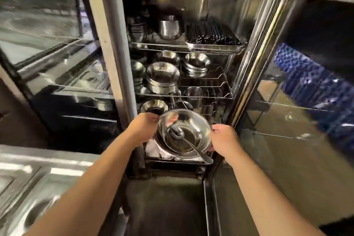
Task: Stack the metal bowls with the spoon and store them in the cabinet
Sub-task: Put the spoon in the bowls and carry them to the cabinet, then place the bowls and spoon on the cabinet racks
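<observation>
At cabinet (249, 30) front, low shelf level: stacked bowls (183, 134) held two-handed, spoon (193, 146) inside.

Left hand (142, 127) closed on left rim of the bowls, right hand (223, 139) closed on right rim; each grip tight on the metal, fingers curled under the edge. Spoon lies in the top bowl, its end sticking out over the near right rim. Bowls sit just in front of the open cabinet's lowest wire shelf. Middle shelf (191, 96) carries more bowl stacks (162, 78); upper shelf has cups (169, 27) and a tray of dark chopsticks (212, 34). Glass door (287, 101) stands open at right. Steel worktop (38, 178) at lower left. Picture slightly motion-blurred.
</observation>
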Tool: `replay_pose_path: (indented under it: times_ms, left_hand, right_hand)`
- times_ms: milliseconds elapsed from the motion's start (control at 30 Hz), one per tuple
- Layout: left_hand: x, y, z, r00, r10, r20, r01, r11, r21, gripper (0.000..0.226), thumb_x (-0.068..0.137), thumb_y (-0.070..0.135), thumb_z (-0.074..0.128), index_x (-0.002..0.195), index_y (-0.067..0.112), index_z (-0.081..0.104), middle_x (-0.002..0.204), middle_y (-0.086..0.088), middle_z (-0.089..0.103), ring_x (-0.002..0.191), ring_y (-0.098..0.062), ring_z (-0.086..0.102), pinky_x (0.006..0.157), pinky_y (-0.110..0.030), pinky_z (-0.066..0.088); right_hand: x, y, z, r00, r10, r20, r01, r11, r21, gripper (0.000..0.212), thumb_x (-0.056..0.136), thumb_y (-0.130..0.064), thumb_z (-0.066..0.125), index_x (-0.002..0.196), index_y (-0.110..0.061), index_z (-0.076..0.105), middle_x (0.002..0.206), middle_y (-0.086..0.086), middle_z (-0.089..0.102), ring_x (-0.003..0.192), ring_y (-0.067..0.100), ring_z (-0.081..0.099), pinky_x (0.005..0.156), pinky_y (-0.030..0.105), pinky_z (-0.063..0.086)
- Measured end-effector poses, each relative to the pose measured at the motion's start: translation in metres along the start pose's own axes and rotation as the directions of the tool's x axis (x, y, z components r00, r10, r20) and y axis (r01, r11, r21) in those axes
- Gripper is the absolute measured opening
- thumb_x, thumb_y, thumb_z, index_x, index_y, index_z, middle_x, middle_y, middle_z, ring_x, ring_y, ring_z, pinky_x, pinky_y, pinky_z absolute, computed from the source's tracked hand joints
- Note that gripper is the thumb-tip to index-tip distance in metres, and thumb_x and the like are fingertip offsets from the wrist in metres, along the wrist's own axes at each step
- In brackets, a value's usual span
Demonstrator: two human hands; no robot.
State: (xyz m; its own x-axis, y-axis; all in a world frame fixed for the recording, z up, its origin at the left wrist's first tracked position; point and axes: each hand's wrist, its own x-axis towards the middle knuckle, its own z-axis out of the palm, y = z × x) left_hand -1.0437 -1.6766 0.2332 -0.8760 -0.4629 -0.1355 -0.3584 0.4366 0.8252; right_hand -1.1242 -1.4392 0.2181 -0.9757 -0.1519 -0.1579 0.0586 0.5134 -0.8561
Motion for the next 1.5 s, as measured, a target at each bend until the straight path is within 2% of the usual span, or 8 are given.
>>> replay_pose_path:
  times_ms: [167, 333, 600, 733, 867, 1133, 1300, 1500]
  left_hand:
    - [0.088, 0.026, 0.003, 0.985, 0.052, 0.166, -0.053, 0.999, 0.0, 0.022, 0.091, 0.004, 0.059, 0.097, 0.009, 0.079, 0.087, -0.015, 0.08, 0.076, -0.033, 0.079, 0.076, -0.045, 0.066]
    - [0.156, 0.048, 0.023, 0.973, 0.093, 0.21, -0.104, 0.994, 0.04, 0.014, 0.091, 0.009, 0.065, 0.094, 0.003, 0.077, 0.085, -0.019, 0.08, 0.081, -0.038, 0.079, 0.078, -0.052, 0.065]
    - [0.245, 0.079, 0.067, 0.972, 0.083, 0.22, -0.117, 0.982, 0.147, 0.021, 0.097, 0.015, 0.057, 0.103, 0.005, 0.074, 0.099, -0.016, 0.078, 0.096, -0.035, 0.075, 0.088, -0.049, 0.061]
    - [0.286, 0.089, 0.092, 0.98, 0.039, 0.194, -0.067, 0.988, 0.14, 0.028, 0.098, 0.019, 0.053, 0.108, 0.002, 0.073, 0.103, -0.017, 0.077, 0.097, -0.035, 0.073, 0.089, -0.045, 0.06]
    - [0.318, 0.096, 0.115, 0.988, -0.05, 0.15, 0.022, 0.983, 0.181, 0.05, 0.103, 0.037, 0.05, 0.135, 0.0, 0.061, 0.136, -0.021, 0.065, 0.126, -0.038, 0.061, 0.108, -0.04, 0.047]
    - [0.372, 0.102, 0.143, 0.979, -0.064, 0.193, 0.042, 0.992, 0.12, 0.045, 0.099, 0.032, 0.053, 0.129, 0.0, 0.063, 0.111, -0.016, 0.074, 0.101, -0.034, 0.072, 0.088, -0.043, 0.059]
    - [0.398, 0.109, 0.153, 0.976, -0.065, 0.209, 0.032, 0.987, 0.156, 0.035, 0.1, 0.032, 0.053, 0.121, 0.007, 0.066, 0.086, -0.003, 0.069, 0.074, -0.018, 0.065, 0.052, -0.026, 0.041]
    - [0.415, 0.109, 0.163, 0.968, -0.092, 0.233, 0.055, 0.985, 0.162, 0.039, 0.101, 0.03, 0.051, 0.131, 0.006, 0.061, 0.116, -0.015, 0.071, 0.104, -0.031, 0.069, 0.066, -0.027, 0.044]
  right_hand:
    - [0.059, -0.017, -0.003, 0.991, 0.061, -0.116, -0.058, 0.998, 0.025, 0.025, 0.091, 0.005, 0.056, 0.109, 0.002, 0.073, 0.083, 0.013, 0.072, 0.05, 0.026, 0.073, 0.05, 0.043, 0.063]
    - [0.118, -0.027, -0.01, 0.98, 0.084, -0.179, -0.082, 0.996, 0.016, 0.033, 0.091, 0.002, 0.057, 0.069, -0.02, 0.069, 0.072, 0.013, 0.073, 0.06, 0.033, 0.075, 0.06, 0.052, 0.065]
    - [0.229, -0.028, -0.03, 0.977, 0.074, -0.2, -0.096, 0.99, -0.103, 0.023, 0.081, 0.0, 0.053, 0.065, -0.011, 0.066, 0.069, 0.012, 0.074, 0.059, 0.032, 0.075, 0.062, 0.052, 0.065]
    - [0.279, -0.031, -0.036, 0.985, 0.064, -0.159, -0.085, 0.988, -0.128, 0.015, 0.085, -0.005, 0.06, 0.089, -0.004, 0.074, 0.093, 0.019, 0.075, 0.082, 0.04, 0.074, 0.075, 0.054, 0.063]
    - [0.314, -0.037, -0.037, 0.985, 0.036, -0.169, -0.08, 0.961, -0.264, 0.028, 0.094, -0.009, 0.057, 0.118, -0.003, 0.07, 0.117, 0.017, 0.068, 0.096, 0.037, 0.07, 0.08, 0.052, 0.062]
    - [0.368, -0.036, -0.037, 0.983, 0.108, -0.152, -0.152, 0.933, -0.325, 0.013, 0.096, -0.012, 0.052, 0.102, -0.006, 0.062, 0.105, 0.016, 0.064, 0.095, 0.033, 0.062, 0.075, 0.035, 0.049]
    - [0.389, -0.033, -0.031, 0.967, 0.176, -0.184, -0.225, 0.93, -0.29, 0.029, 0.099, -0.019, 0.054, 0.12, -0.002, 0.063, 0.107, 0.014, 0.066, 0.093, 0.032, 0.061, 0.075, 0.036, 0.049]
    - [0.405, -0.03, -0.024, 0.952, 0.235, -0.196, -0.288, 0.904, -0.317, 0.034, 0.101, -0.028, 0.055, 0.123, -0.003, 0.063, 0.104, 0.015, 0.068, 0.083, 0.031, 0.061, 0.058, 0.026, 0.041]
